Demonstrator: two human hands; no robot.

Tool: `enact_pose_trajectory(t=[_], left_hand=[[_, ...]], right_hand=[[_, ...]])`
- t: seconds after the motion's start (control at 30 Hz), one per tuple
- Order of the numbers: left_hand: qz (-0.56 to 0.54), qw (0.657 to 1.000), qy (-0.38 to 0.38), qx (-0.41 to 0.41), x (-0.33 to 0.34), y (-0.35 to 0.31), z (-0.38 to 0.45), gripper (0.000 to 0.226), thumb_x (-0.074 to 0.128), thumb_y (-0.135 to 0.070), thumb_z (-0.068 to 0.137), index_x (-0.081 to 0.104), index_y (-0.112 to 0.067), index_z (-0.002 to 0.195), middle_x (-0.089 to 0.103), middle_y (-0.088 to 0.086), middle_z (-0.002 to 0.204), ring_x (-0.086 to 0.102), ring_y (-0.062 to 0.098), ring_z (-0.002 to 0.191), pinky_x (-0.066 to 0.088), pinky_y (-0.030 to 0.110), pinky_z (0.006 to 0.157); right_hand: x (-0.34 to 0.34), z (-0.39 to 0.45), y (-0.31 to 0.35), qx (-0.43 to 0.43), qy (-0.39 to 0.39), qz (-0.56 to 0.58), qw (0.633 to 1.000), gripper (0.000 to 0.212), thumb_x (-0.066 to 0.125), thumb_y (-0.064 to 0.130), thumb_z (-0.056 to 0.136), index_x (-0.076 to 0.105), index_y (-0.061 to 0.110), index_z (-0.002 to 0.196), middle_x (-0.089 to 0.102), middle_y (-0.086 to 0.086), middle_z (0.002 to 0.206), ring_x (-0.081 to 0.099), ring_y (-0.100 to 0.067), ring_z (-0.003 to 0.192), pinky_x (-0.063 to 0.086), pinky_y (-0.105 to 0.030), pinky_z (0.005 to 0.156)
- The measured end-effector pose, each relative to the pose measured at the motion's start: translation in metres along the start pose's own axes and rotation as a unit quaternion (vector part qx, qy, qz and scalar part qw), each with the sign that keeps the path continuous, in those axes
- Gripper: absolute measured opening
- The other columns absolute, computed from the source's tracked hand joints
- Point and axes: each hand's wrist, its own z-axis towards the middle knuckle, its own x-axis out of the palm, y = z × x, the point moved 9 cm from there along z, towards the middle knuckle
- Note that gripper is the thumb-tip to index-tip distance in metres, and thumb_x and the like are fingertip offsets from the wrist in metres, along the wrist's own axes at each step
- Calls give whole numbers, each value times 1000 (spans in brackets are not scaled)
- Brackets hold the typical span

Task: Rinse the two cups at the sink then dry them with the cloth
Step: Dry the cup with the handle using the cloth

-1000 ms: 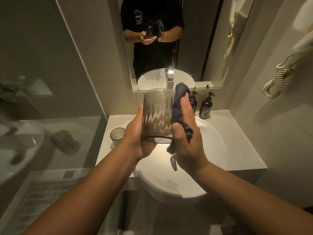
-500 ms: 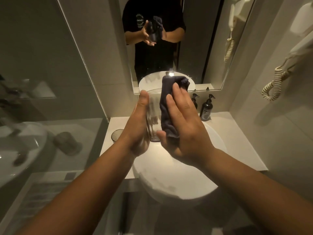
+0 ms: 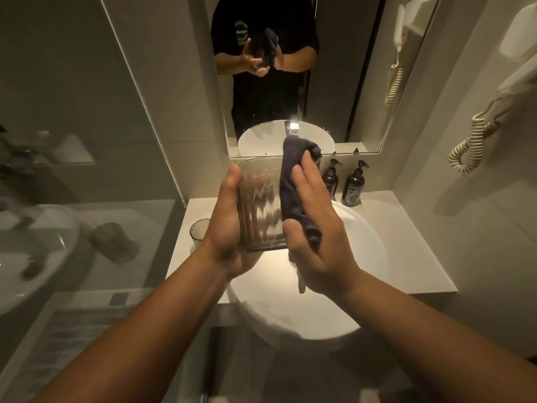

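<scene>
Drying step, judged from cloth on cup. Ribbed smoky cup (image 3: 263, 210) held upright above white basin (image 3: 296, 309), cradled in left hand (image 3: 229, 228): palm against left wall, thumb up near rim, other fingers wrapped behind and mostly hidden. Right hand (image 3: 315, 228) presses dark cloth (image 3: 293, 190) flat onto cup's right wall, fingers extended up along the fabric, thumb pinning lower fold near the base; cloth top bunches over the rim, tail hangs below the wrist. Cup prob glass or hard plastic, can't tell which; either way rigid, light-ish, likely slick if wet, ridges give some grip. Best hold looks like mid-wall w/ palm plus support under the base, as now; a drop into the basin could chip it. Cloth soft, limp, conforms to ridges, bunches easily. Second cup (image 3: 199, 231) stands on counter (image 3: 406, 237) left of basin, half hidden behind left wrist; wet or dry not readable. Tap hidden by cloth & cup, visible only as reflection in mirror (image 3: 343, 82). Two dark pump bottles (image 3: 353, 184) at back of counter, labels too small to read. Cup interior and any droplets hard to make out in dim light.
</scene>
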Motion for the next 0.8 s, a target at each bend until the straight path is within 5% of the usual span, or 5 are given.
enact_pose_trajectory(t=[0.2,0.4,0.53,0.67,0.8], left_hand=[[-21,1000,-14,-16,0,-3,-1,93,25,-80,90,44,-11,149,54,20,146,56,37,131,50,51,101],[191,964,-187,16,-28,-27,-2,79,28,-80,89,61,-24,134,70,8,128,68,27,117,50,51,105],[253,916,-299,89,-40,-44,-14,54,31,-59,102,71,-23,106,77,7,104,74,25,100,58,51,94],[203,960,-181,59,-27,-29,-4,76,25,-76,92,62,-24,134,70,6,129,66,23,121,46,54,109],[183,975,-107,59,-14,-24,0,99,47,-92,69,53,-27,143,60,8,143,58,31,131,40,60,112]], right_hand=[[7,2,-22,102,-14,155,983,62,38,39,90,22,29,149,23,-5,158,23,-24,145,32,-60,109],[0,7,-17,83,-23,40,996,65,37,36,91,18,17,150,16,-4,160,13,-8,146,21,-36,119],[-1,16,2,-6,7,-79,997,64,43,33,92,23,9,148,19,-14,158,16,-26,147,31,-52,113],[7,15,16,-142,43,-218,965,62,49,32,93,36,-7,139,27,-29,150,19,-42,143,29,-55,112],[13,12,21,-169,53,-270,946,64,45,38,93,38,-5,139,28,-30,149,18,-44,143,25,-53,115]])
